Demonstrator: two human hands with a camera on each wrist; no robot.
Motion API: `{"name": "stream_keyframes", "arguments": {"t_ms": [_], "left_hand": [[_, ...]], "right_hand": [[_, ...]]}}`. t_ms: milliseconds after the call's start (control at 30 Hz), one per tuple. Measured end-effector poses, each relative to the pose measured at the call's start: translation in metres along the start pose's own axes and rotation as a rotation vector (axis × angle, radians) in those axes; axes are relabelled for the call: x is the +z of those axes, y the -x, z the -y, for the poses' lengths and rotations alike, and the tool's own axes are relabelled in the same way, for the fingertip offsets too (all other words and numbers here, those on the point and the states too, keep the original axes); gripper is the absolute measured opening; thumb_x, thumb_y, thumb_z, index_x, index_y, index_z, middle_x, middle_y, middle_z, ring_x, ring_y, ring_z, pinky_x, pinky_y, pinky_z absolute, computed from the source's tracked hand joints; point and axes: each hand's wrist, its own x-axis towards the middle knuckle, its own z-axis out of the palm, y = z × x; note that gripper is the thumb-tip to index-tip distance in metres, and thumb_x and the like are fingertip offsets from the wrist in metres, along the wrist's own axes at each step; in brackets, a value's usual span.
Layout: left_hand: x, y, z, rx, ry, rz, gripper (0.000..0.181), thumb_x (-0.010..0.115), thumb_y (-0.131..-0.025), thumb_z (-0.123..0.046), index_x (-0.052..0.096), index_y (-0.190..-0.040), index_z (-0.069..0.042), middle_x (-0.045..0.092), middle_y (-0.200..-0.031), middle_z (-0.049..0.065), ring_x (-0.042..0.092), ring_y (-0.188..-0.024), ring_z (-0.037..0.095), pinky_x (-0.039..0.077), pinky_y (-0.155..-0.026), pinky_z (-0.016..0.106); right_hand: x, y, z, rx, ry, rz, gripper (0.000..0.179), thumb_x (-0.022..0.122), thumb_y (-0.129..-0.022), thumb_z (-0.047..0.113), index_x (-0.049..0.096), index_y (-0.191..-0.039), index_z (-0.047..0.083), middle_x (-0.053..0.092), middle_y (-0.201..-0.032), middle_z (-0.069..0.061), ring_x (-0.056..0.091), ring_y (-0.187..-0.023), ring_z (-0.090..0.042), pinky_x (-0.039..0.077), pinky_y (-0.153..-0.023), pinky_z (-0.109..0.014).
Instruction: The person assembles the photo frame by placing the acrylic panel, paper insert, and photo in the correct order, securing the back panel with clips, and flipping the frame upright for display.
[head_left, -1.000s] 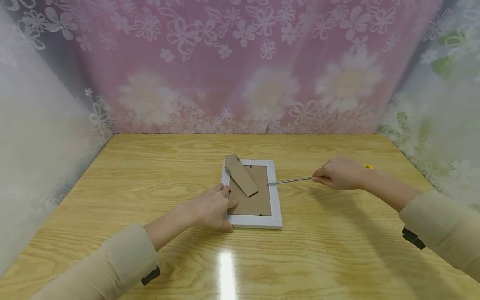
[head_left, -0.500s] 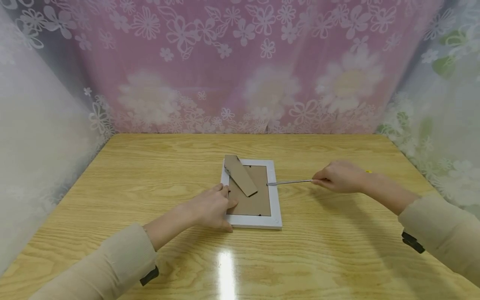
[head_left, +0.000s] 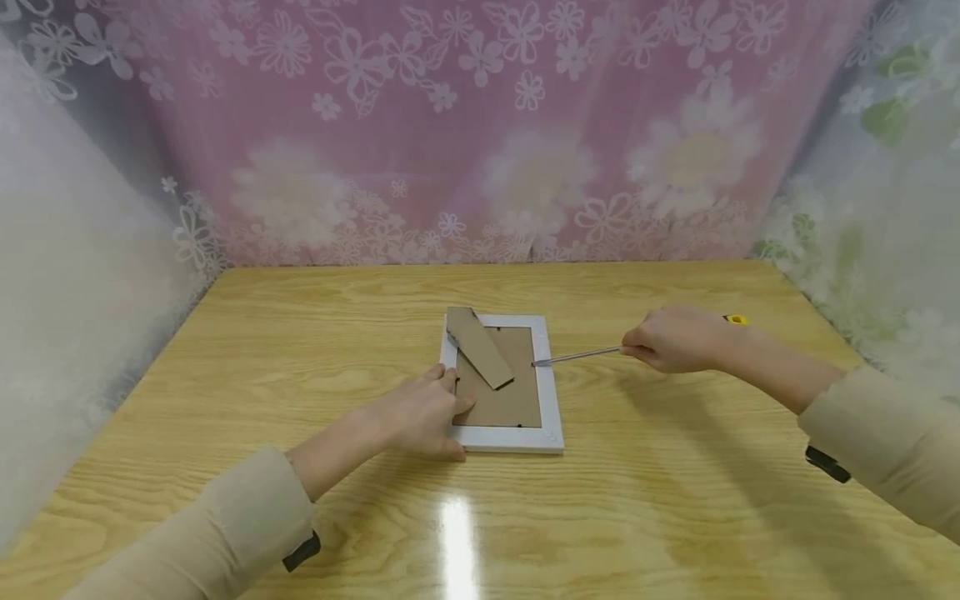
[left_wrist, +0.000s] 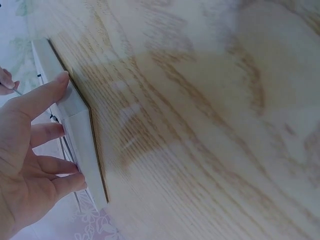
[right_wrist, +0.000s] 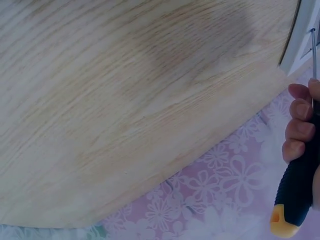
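Note:
A white picture frame [head_left: 553, 408] lies face down on the table, its brown backing board [head_left: 495, 408] up and its stand leg [head_left: 482, 350] slanting across the upper left. Small dark tabs sit along the board's edges. My left hand [head_left: 420, 414] holds the frame's near left corner, with bent fingers along its sides and one digit over the backing. In my right hand [head_left: 671, 339] is a screwdriver [right_wrist: 298, 185] with a black and yellow handle, gripped in curled fingers. Its metal shaft [head_left: 585, 355] points left, and its tip meets the tab at the board's right edge.
The wood-grain table [head_left: 337, 325] reaches back to a pink flowered curtain [head_left: 465, 150]. Pale flowered cloth [head_left: 885, 250] hangs at the right, with more pale cloth [head_left: 82, 275] at the left.
The right hand has risen slightly and the screwdriver's shaft slopes more steeply, with its tip still at the right tab. The left hand keeps its place on the frame. The head view has shifted slightly.

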Motion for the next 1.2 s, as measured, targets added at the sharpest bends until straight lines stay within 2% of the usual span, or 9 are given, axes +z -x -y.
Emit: {"name": "stream_keyframes", "arguments": {"t_ms": [167,400,833,967,1200], "left_hand": [[0.0,-0.002,-0.001,0.004,-0.004,0.004,0.067,0.07,-0.076,-0.05,0.058,-0.127,-0.008,0.041,-0.132,0.033,0.036,-0.123,0.049,0.039,-0.099,0.048],[0.0,-0.002,-0.001,-0.011,0.012,0.002,0.068,0.07,-0.076,-0.051,0.058,-0.127,-0.007,0.041,-0.133,0.033,0.035,-0.124,0.049,0.037,-0.1,0.049],[-0.001,-0.002,-0.003,0.002,-0.019,0.002,0.067,0.07,-0.076,-0.05,0.058,-0.126,-0.008,0.042,-0.131,0.034,0.038,-0.122,0.049,0.039,-0.099,0.049],[0.0,-0.002,-0.003,0.008,-0.022,0.01,0.067,0.07,-0.076,-0.05,0.058,-0.126,-0.008,0.043,-0.13,0.034,0.038,-0.122,0.049,0.038,-0.1,0.048],[-0.001,-0.003,-0.002,0.003,-0.023,0.01,0.066,0.071,-0.075,-0.05,0.059,-0.125,-0.008,0.043,-0.13,0.033,0.038,-0.122,0.049,0.038,-0.1,0.048]], "right_hand": [[-0.01,-0.002,0.004,-0.015,0.051,0.023,0.029,0.061,-0.088,0.011,0.049,-0.063,0.019,0.031,-0.05,0.012,0.023,-0.045,-0.001,0.023,-0.045,-0.018],[-0.026,-0.01,0.013,0.034,0.105,0.083,0.035,0.057,-0.091,0.012,0.044,-0.058,0.019,0.027,-0.049,0.01,0.02,-0.044,-0.004,0.019,-0.045,-0.018],[-0.053,-0.029,0.029,0.002,0.229,0.178,0.042,0.055,-0.09,0.011,0.034,-0.054,0.017,0.019,-0.053,0.007,0.015,-0.048,-0.008,0.016,-0.046,-0.021],[-0.061,-0.037,0.035,-0.02,0.297,0.194,0.041,0.055,-0.089,0.01,0.035,-0.054,0.016,0.02,-0.053,0.007,0.015,-0.048,-0.008,0.015,-0.044,-0.021],[-0.077,-0.055,0.056,0.019,0.401,0.293,0.035,0.049,-0.08,-0.002,0.033,-0.054,0.015,0.018,-0.053,0.005,0.013,-0.049,-0.009,0.014,-0.043,-0.023]]}}
